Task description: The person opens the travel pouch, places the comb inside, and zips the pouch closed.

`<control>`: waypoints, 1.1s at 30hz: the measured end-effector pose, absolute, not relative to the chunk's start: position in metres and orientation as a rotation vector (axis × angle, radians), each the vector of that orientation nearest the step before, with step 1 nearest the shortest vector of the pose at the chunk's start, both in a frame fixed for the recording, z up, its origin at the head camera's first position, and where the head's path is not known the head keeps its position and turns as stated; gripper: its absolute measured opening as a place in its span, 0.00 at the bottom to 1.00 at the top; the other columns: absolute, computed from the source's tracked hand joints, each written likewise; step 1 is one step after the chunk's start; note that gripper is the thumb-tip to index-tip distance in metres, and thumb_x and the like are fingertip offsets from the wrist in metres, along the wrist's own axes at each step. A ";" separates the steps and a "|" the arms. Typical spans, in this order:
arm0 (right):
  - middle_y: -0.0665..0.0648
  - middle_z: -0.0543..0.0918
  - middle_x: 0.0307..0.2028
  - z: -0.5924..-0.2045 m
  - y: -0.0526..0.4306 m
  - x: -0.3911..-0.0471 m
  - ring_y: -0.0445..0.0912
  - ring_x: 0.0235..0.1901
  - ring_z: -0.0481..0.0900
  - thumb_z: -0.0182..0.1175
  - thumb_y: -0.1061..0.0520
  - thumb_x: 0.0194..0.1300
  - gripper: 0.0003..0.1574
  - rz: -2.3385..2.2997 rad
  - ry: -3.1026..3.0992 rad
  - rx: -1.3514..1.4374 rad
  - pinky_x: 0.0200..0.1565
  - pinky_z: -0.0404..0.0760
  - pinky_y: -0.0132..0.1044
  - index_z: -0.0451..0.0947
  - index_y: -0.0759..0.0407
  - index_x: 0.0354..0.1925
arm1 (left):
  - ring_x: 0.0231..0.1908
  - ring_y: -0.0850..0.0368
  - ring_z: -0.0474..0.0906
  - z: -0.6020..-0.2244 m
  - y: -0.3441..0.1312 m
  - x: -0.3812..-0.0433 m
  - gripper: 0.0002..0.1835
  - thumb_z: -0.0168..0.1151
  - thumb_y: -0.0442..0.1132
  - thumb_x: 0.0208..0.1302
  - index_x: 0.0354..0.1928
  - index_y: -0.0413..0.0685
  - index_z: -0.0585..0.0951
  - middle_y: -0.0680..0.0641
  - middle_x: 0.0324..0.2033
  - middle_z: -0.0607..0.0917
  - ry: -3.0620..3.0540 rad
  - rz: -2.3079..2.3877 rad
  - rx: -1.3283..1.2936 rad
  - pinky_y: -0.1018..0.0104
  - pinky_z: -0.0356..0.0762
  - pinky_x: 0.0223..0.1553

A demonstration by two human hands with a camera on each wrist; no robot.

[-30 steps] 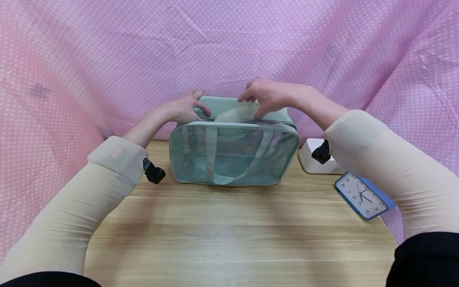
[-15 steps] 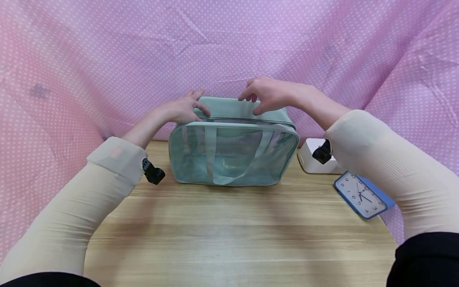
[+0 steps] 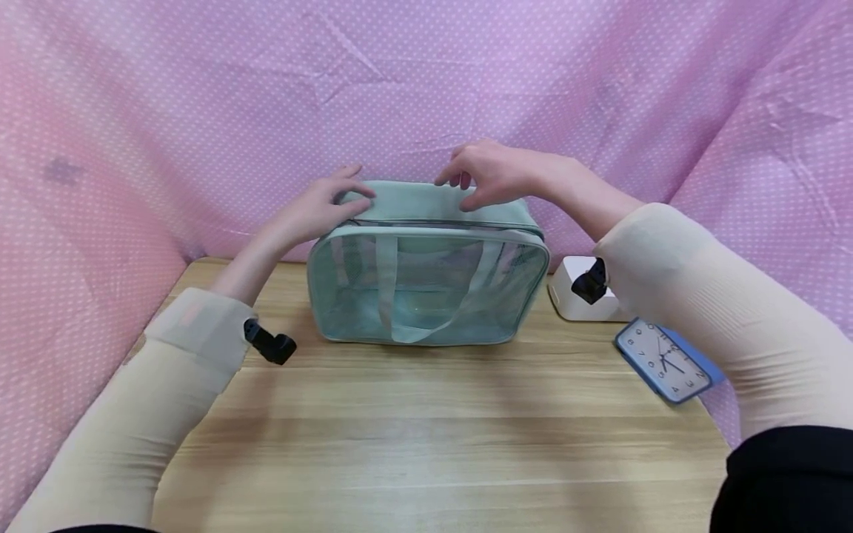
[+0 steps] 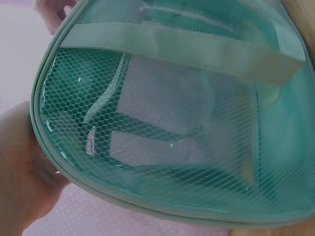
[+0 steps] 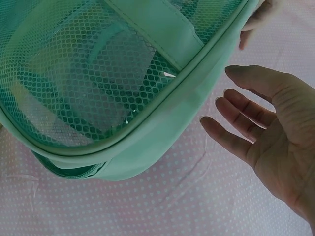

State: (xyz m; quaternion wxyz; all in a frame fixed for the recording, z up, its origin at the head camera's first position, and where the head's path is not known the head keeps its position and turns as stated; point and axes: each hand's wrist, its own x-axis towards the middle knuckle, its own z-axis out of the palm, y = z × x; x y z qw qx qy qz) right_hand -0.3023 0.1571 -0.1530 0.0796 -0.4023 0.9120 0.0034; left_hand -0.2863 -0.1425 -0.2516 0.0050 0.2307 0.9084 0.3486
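A mint-green toiletry bag (image 3: pixel 413 200) with a see-through mesh front and a strap handle (image 3: pixel 387 281) stands upright on the table. An open zip line runs along its top. My left hand (image 3: pixel 318 209) lies at the bag's top left corner, thumb and fingers loosely extended; in the left wrist view the bag's edge hides part of this hand (image 4: pixel 24 172). My right hand (image 3: pixel 496 174) hovers over the bag's top right with nothing in it. Its fingers are relaxed and spread apart from the bag in the right wrist view. Pale shapes show blurrily through the mesh.
A white box-like object (image 3: pixel 576 296) stands right of the bag, partly behind my right sleeve. A blue-framed clock (image 3: pixel 663 360) leans near the table's right edge. Pink dotted cloth (image 3: pixel 400 89) hangs behind the wooden table (image 3: pixel 426 429).
My right hand has let go of a pale comb, which dropped into the bag's opening. My left hand has drawn back leftward from the opening to the corner.
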 end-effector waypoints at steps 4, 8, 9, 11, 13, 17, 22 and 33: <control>0.67 0.82 0.55 -0.153 0.157 -0.302 0.57 0.55 0.80 0.63 0.62 0.64 0.32 0.012 2.731 -1.200 0.60 0.79 0.51 0.76 0.63 0.67 | 0.82 0.48 0.50 -0.263 -0.149 -0.272 0.22 0.54 0.49 0.79 0.66 0.46 0.79 0.47 0.80 0.61 2.917 1.409 0.693 0.40 0.49 0.81; 0.67 0.82 0.55 -0.151 0.158 -0.301 0.57 0.55 0.80 0.63 0.63 0.65 0.32 -0.001 2.734 -1.189 0.60 0.80 0.50 0.76 0.63 0.67 | 0.79 0.49 0.58 -0.275 -0.156 -0.254 0.21 0.55 0.48 0.79 0.65 0.45 0.80 0.47 0.76 0.69 2.945 1.681 0.628 0.42 0.55 0.80; 0.67 0.81 0.55 -0.151 0.158 -0.301 0.57 0.55 0.80 0.62 0.63 0.65 0.32 -0.004 2.734 -1.184 0.60 0.79 0.50 0.76 0.63 0.67 | 0.78 0.50 0.61 -0.278 -0.157 -0.250 0.21 0.56 0.47 0.78 0.64 0.45 0.80 0.47 0.74 0.72 2.941 1.753 0.609 0.43 0.58 0.79; 0.67 0.81 0.56 -0.151 0.158 -0.302 0.57 0.56 0.80 0.62 0.63 0.66 0.31 -0.014 2.733 -1.181 0.61 0.79 0.50 0.76 0.63 0.67 | 0.74 0.52 0.67 -0.286 -0.158 -0.243 0.20 0.57 0.46 0.78 0.64 0.45 0.81 0.46 0.71 0.76 2.942 1.873 0.580 0.48 0.65 0.76; 0.66 0.81 0.55 -0.151 0.158 -0.302 0.56 0.56 0.80 0.61 0.63 0.66 0.31 -0.022 2.731 -1.183 0.61 0.79 0.49 0.76 0.63 0.67 | 0.70 0.55 0.71 -0.295 -0.159 -0.235 0.19 0.58 0.46 0.77 0.63 0.46 0.81 0.45 0.66 0.80 2.957 1.967 0.544 0.54 0.72 0.72; 0.66 0.81 0.55 -0.151 0.156 -0.303 0.56 0.55 0.80 0.59 0.64 0.66 0.30 -0.032 2.726 -1.191 0.61 0.79 0.49 0.76 0.63 0.67 | 0.64 0.57 0.76 -0.317 -0.159 -0.221 0.20 0.60 0.44 0.76 0.65 0.49 0.80 0.43 0.63 0.81 2.971 2.086 0.458 0.66 0.78 0.65; 0.66 0.81 0.54 -0.151 0.152 -0.304 0.56 0.55 0.81 0.57 0.65 0.66 0.31 -0.043 2.721 -1.193 0.61 0.79 0.48 0.76 0.63 0.67 | 0.64 0.58 0.76 -0.339 -0.156 -0.210 0.26 0.69 0.35 0.67 0.67 0.48 0.78 0.45 0.63 0.81 2.958 2.170 0.489 0.67 0.78 0.65; 0.67 0.80 0.56 -0.145 0.139 -0.307 0.55 0.56 0.81 0.59 0.63 0.67 0.31 -0.096 2.745 -1.177 0.62 0.78 0.48 0.75 0.63 0.68 | 0.56 0.69 0.81 -0.360 -0.141 -0.212 0.19 0.67 0.26 0.65 0.57 0.41 0.86 0.39 0.56 0.85 3.011 2.364 0.670 0.79 0.81 0.56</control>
